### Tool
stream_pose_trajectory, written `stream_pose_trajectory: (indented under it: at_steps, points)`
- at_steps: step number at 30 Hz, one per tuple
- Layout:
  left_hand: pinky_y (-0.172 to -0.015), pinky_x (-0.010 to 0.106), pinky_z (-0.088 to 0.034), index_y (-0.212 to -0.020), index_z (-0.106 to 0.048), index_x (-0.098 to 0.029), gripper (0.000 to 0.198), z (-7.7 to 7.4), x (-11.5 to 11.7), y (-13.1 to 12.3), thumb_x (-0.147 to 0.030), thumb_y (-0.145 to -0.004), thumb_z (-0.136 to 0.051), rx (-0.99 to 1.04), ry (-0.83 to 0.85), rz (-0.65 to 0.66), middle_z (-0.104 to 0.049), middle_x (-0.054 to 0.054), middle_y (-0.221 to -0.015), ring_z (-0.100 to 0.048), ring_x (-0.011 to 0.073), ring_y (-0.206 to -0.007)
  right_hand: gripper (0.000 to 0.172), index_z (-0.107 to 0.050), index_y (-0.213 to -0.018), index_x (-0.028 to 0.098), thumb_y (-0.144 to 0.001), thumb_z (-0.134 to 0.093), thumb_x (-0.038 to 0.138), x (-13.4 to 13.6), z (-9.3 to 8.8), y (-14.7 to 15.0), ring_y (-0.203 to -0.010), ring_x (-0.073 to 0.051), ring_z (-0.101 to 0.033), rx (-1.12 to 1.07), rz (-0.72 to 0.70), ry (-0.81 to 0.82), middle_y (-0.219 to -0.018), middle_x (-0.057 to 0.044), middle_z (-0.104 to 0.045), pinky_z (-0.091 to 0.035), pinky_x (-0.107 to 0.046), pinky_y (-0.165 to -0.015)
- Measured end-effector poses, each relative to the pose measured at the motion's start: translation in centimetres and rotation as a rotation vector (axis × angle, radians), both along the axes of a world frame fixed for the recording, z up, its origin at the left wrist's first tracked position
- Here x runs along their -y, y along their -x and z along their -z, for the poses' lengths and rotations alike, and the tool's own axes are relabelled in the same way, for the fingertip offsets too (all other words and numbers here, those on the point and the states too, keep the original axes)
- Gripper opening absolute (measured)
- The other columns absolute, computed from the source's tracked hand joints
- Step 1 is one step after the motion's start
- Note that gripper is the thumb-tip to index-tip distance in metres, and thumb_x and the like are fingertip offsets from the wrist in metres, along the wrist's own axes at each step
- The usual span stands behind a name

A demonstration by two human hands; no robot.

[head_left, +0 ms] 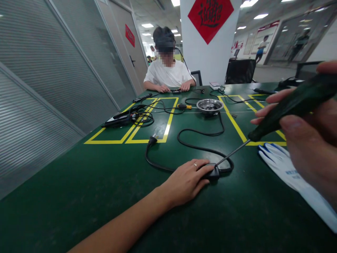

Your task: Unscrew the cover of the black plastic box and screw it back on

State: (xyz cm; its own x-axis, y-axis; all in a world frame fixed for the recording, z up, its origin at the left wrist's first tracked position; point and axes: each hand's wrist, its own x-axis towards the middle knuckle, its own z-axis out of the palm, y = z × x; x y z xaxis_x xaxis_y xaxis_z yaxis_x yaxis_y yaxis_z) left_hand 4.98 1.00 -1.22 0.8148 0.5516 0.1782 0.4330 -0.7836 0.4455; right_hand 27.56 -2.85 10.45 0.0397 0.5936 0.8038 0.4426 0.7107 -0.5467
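Observation:
My right hand grips the dark green handle of a screwdriver, held slanting down to the left. Its thin metal shaft meets the top of a small black box set in a power cord. Fingers of my left hand lie over that box and hold it against the green table; a ring is on one finger. Much of the box is hidden beneath them. The cord's two-pin plug lies beyond my left wrist.
A metal bowl of small dark parts stands mid-table, beside a yellow-and-black screwdriver. White-and-blue gloves lie at right. Coiled black cables lie at left. Across the table sits a person, hands on a cord.

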Motion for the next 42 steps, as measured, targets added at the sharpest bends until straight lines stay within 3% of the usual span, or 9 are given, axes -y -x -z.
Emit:
stream_pose_trajectory:
  at_steps: [4, 13, 18, 21, 24, 29, 33, 38, 42]
  points:
    - [-0.101, 0.041, -0.04, -0.132, -0.041, -0.025, 0.038, -0.1, 0.1, -0.4, -0.02, -0.095, -0.046, -0.05, -0.025, -0.009, -0.046, 0.007, -0.134, -0.048, 0.0252, -0.117, 0.064, -0.044, -0.129, 0.032, -0.073, -0.068, 0.014, -0.2, 0.0, 0.0, -0.102, -0.023, -0.064, -0.002, 0.126, 0.065, -0.109, -0.003, -0.062, -0.054, -0.049, -0.092]
    - [-0.099, 0.043, -0.041, -0.134, -0.039, -0.023, 0.04, -0.3, 0.3, -1.0, -0.02, -0.094, -0.044, -0.108, -0.063, -0.034, -0.047, 0.009, -0.129, -0.048, 0.0263, -0.111, 0.064, -0.048, -0.126, 0.033, -0.071, -0.069, 0.008, -0.3, 0.1, -0.5, -0.097, -0.018, -0.065, 0.055, 0.163, -0.006, -0.112, 0.0, -0.061, -0.054, -0.045, -0.092]
    - [-0.1, 0.043, -0.04, -0.133, -0.039, -0.022, 0.039, 0.0, 0.3, -1.1, -0.021, -0.094, -0.046, -0.097, -0.063, -0.049, -0.047, 0.009, -0.129, -0.048, 0.0261, -0.111, 0.06, -0.053, -0.125, 0.03, -0.069, -0.075, 0.025, -0.5, -1.1, -0.3, -0.105, -0.021, -0.062, 0.13, 0.253, 0.007, -0.119, -0.003, -0.061, -0.055, -0.042, -0.092]
    - [-0.101, 0.045, -0.038, -0.132, -0.038, -0.022, 0.039, 0.0, 0.4, -1.0, -0.021, -0.094, -0.047, -0.068, -0.047, -0.056, -0.048, 0.009, -0.13, -0.048, 0.0261, -0.113, 0.055, -0.054, -0.125, 0.028, -0.073, -0.072, 0.024, -0.9, -1.9, -0.1, -0.102, -0.02, -0.064, 0.206, 0.201, 0.023, -0.121, -0.003, -0.062, -0.059, -0.038, -0.086]
    - [-0.102, 0.045, -0.038, -0.131, -0.038, -0.022, 0.04, -0.2, 0.4, -0.8, -0.022, -0.093, -0.049, -0.034, 0.0, -0.074, -0.051, 0.009, -0.128, -0.048, 0.0261, -0.113, 0.061, -0.052, -0.128, 0.028, -0.071, -0.072, 0.017, -1.3, -2.0, 0.1, -0.099, -0.021, -0.066, 0.26, 0.115, 0.016, -0.114, -0.003, -0.065, -0.061, -0.037, -0.085]
    - [-0.098, 0.042, -0.042, -0.13, -0.043, -0.023, 0.044, -0.2, -0.1, 0.0, -0.029, -0.089, -0.058, 0.031, 0.126, -0.138, -0.055, 0.008, -0.119, -0.051, 0.0252, -0.109, 0.06, -0.052, -0.125, 0.032, -0.07, -0.072, 0.017, -1.8, -1.6, 0.0, -0.105, -0.02, -0.063, 0.231, 0.117, -0.023, -0.118, -0.001, -0.062, -0.059, -0.031, -0.088]
    - [-0.091, 0.038, -0.045, -0.125, -0.051, -0.023, 0.05, -0.3, -0.9, 0.8, -0.035, -0.081, -0.07, 0.073, 0.246, -0.174, -0.057, 0.006, -0.112, -0.055, 0.0232, -0.102, 0.069, -0.044, -0.134, 0.028, -0.072, -0.069, 0.011, -1.8, -2.1, -1.0, -0.096, -0.02, -0.067, 0.22, -0.152, 0.046, -0.114, -0.004, -0.065, -0.059, -0.039, -0.088]
    - [-0.088, 0.036, -0.044, -0.121, -0.056, -0.023, 0.047, -0.4, -1.5, 1.2, -0.034, -0.079, -0.074, 0.085, 0.273, -0.15, -0.059, 0.005, -0.11, -0.054, 0.0233, -0.101, 0.058, -0.04, -0.134, 0.031, -0.08, -0.061, 0.02, -0.2, -2.5, -0.1, -0.102, -0.022, -0.065, 0.02, 0.013, 0.127, -0.117, -0.004, -0.064, -0.057, -0.041, -0.089]
    - [-0.083, 0.033, -0.044, -0.118, -0.058, -0.022, 0.048, 0.0, -1.7, 1.2, -0.034, -0.075, -0.077, 0.091, 0.253, -0.151, -0.061, 0.004, -0.105, -0.055, 0.0224, -0.095, 0.059, -0.047, -0.128, 0.032, -0.075, -0.067, 0.016, 0.5, -1.6, 1.9, -0.099, -0.021, -0.065, 0.044, 0.007, 0.077, -0.115, -0.002, -0.063, -0.056, -0.041, -0.089]
